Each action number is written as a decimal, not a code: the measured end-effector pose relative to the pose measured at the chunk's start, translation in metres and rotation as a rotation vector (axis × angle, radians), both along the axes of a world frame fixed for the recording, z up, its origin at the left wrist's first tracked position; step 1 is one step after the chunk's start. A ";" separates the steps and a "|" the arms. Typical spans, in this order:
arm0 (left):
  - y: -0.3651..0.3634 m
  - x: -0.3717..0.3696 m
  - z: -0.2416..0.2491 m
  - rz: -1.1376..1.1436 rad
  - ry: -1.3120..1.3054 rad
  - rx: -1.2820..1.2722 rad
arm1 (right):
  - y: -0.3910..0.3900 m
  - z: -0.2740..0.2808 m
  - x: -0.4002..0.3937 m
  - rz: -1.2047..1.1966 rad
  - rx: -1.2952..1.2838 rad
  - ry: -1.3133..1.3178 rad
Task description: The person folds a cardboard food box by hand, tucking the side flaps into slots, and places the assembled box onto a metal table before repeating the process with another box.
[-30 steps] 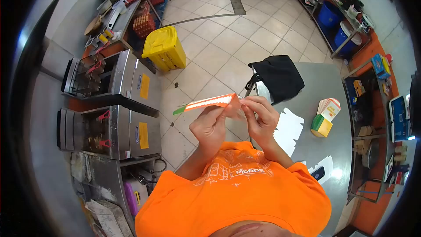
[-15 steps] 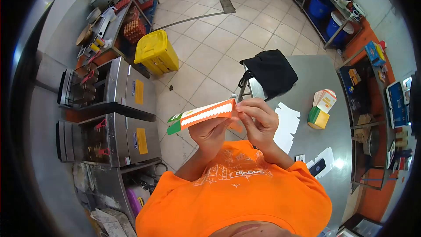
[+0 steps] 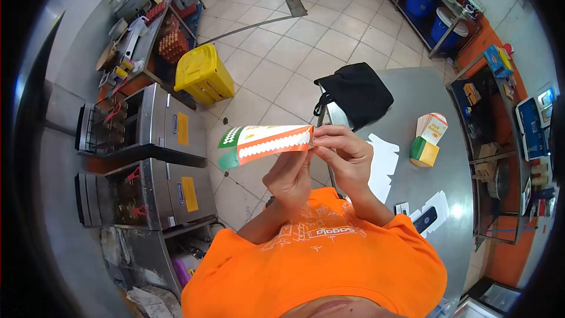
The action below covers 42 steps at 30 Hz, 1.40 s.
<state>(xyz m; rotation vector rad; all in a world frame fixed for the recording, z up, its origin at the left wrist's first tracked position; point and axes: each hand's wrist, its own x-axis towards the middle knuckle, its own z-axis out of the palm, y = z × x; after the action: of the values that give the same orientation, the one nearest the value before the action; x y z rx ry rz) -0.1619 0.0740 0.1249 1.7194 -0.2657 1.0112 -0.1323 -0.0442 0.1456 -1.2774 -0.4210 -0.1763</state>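
Observation:
A printed paper food carton [image 3: 268,138] in orange, white and green is held up in front of my chest, lying sideways. Its green end points left, and a white scalloped pattern runs along the orange side. My right hand [image 3: 347,156] pinches the carton's right end between thumb and fingers. Below that same end, my left hand [image 3: 288,179] is closed against the underside, its fingertips partly hidden by the carton. On the steel table [image 3: 412,94] to the right stand a stack of similar cartons [image 3: 434,127] and a green-and-yellow box [image 3: 425,153].
White cut-out cardboard [image 3: 382,168] lies on the table, near a phone [image 3: 425,219] on more white card. A black cloth bag [image 3: 356,94] covers the table's far corner. Fryers [image 3: 170,123] and a yellow bin [image 3: 204,73] stand left; shelves [image 3: 500,159] line the right.
The carton has rolled so that more of its printed white and green face shows. My left hand has shifted slightly down and right, while my right hand keeps pinching the end.

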 end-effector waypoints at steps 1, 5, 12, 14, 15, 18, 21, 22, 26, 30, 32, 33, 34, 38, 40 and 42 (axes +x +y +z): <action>-0.003 -0.002 -0.002 0.044 0.008 0.049 | 0.002 0.000 0.000 -0.027 -0.001 -0.008; -0.008 -0.008 0.003 -0.037 0.123 -0.066 | 0.007 -0.004 0.006 -0.164 -0.208 -0.272; 0.009 0.018 0.006 -0.271 0.203 -0.162 | -0.006 -0.015 0.013 -0.305 -0.406 -0.219; 0.018 0.034 0.000 -0.280 0.173 0.174 | -0.014 -0.017 0.018 -0.212 -0.198 0.127; 0.018 0.035 -0.006 -0.264 0.164 0.292 | -0.019 -0.018 0.023 -0.164 -0.090 0.296; 0.016 0.032 -0.026 -0.209 0.156 0.534 | -0.028 -0.041 0.032 -0.112 -0.030 0.341; 0.008 0.025 -0.049 -0.092 0.208 0.578 | -0.028 -0.059 0.032 -0.117 -0.014 0.443; 0.005 0.021 -0.051 -0.082 0.245 0.598 | -0.029 -0.064 0.031 -0.124 -0.017 0.481; -0.001 0.017 -0.062 -0.019 0.308 0.640 | -0.032 -0.076 0.032 -0.169 -0.018 0.488; 0.002 0.032 -0.076 -0.054 0.156 0.624 | -0.040 -0.082 0.030 -0.146 -0.051 0.492; 0.006 0.036 -0.088 -0.135 0.060 0.586 | -0.044 -0.087 0.029 -0.163 -0.092 0.471; 0.006 0.037 -0.086 -0.175 0.009 0.566 | -0.045 -0.088 0.030 -0.188 -0.095 0.453; 0.003 0.035 -0.082 -0.186 0.034 0.500 | -0.046 -0.090 0.030 -0.215 -0.098 0.435; 0.000 0.026 -0.073 -0.185 0.175 0.324 | -0.053 -0.096 0.027 -0.192 0.061 0.655; -0.008 0.023 -0.070 -0.173 0.262 0.230 | -0.052 -0.097 0.024 -0.189 0.085 0.613; -0.016 0.024 -0.071 -0.154 0.256 0.113 | -0.053 -0.094 0.020 -0.175 0.069 0.606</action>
<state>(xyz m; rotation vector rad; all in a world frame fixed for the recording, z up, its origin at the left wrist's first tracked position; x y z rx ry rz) -0.1375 0.0576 0.0543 1.8779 -0.2887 0.6669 -0.1121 -0.0967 0.0521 -1.2310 0.2153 0.0533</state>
